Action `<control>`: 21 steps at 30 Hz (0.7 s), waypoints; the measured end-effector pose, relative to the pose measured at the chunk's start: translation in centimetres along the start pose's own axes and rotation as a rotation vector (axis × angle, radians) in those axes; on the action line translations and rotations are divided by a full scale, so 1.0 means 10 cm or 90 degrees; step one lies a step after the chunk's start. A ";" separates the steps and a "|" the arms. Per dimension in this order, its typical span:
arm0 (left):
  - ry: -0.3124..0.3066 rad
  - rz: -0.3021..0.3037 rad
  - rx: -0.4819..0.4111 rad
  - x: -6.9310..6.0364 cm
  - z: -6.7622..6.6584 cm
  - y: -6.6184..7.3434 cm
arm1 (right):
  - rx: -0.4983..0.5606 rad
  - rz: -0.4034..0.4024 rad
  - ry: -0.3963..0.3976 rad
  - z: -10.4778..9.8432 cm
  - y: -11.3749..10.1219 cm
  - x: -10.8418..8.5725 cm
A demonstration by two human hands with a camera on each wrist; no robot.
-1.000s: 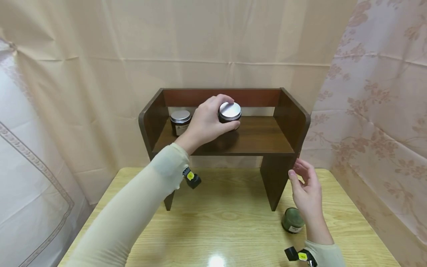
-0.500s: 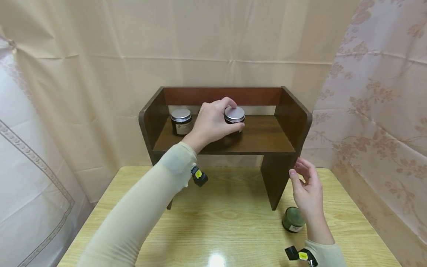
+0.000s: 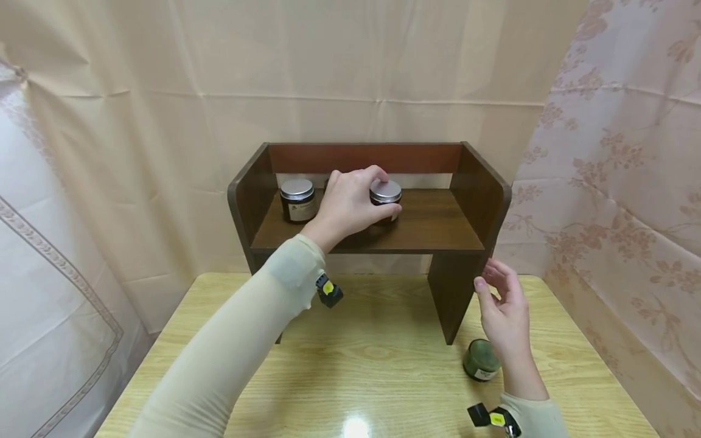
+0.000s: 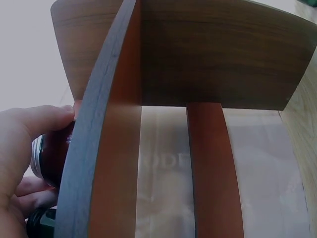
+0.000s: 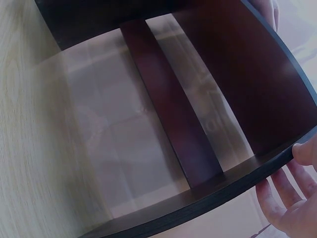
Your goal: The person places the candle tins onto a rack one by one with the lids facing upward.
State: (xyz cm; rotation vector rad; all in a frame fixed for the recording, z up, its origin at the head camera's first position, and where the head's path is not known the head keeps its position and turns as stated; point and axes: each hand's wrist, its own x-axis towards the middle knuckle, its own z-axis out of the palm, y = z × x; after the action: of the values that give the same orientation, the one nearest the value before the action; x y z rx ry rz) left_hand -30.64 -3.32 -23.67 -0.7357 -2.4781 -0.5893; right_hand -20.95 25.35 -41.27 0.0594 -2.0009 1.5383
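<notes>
My left hand [image 3: 353,204] grips a dark jar [image 3: 386,193] with a silver lid, fingers round its far side and thumb on its near side, at the middle of the brown shelf board [image 3: 432,228]. In the left wrist view the same jar [image 4: 55,151] lies between the left thumb and fingers [image 4: 34,191]. The right hand [image 3: 506,310] is at the right side panel of the shelf unit, and in the right wrist view its thumb and fingers [image 5: 287,188] lie on either side of the panel's edge [image 5: 218,196].
A labelled dark jar [image 3: 298,201] with a silver lid stands at the shelf's left. Another dark item, mostly hidden, is behind the left hand. On the wooden table [image 3: 328,377], a green jar [image 3: 482,361] stands beside the right wrist. Curtains hang behind and at both sides.
My left hand has moved slightly right and down with the jar, which now appears lower against the shelf board. The right hand has stayed in place.
</notes>
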 end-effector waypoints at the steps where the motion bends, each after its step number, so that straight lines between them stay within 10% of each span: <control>1: -0.001 -0.002 0.002 0.00 0.00 0.00 | 0.001 -0.001 0.000 0.00 0.00 0.00; 21: 0.008 -0.016 0.014 -0.01 0.03 0.03 | -0.002 -0.004 -0.005 -0.02 0.00 0.00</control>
State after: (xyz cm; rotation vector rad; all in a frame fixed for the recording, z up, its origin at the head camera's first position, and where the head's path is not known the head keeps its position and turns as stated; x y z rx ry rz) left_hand -30.48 -3.04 -23.89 -0.6904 -2.4819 -0.5729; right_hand -20.89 25.50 -41.23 0.0709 -2.0079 1.5324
